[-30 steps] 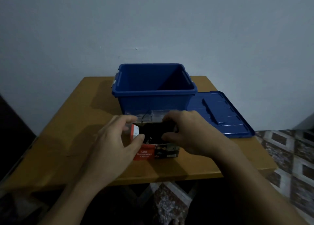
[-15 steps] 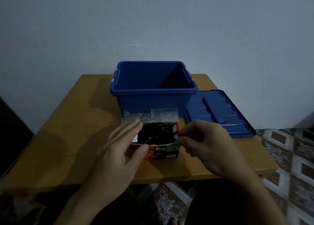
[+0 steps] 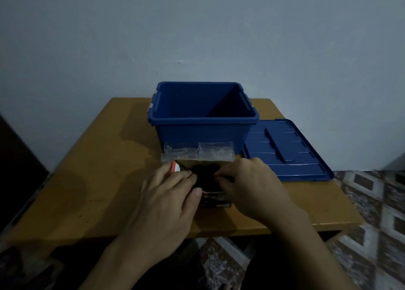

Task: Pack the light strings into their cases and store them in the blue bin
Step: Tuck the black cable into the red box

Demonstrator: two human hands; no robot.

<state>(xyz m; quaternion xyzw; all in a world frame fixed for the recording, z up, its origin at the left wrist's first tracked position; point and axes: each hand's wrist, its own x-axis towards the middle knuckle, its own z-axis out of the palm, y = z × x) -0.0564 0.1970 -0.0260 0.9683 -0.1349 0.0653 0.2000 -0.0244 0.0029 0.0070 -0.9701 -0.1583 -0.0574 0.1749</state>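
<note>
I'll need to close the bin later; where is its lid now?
In the head view, the lid lies flat on the table, just right of the blue bin.

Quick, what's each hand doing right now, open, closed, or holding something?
Left hand: holds the light box, thumb on its front.
Right hand: fingers curled at the box opening; grip cannot be told.
</note>
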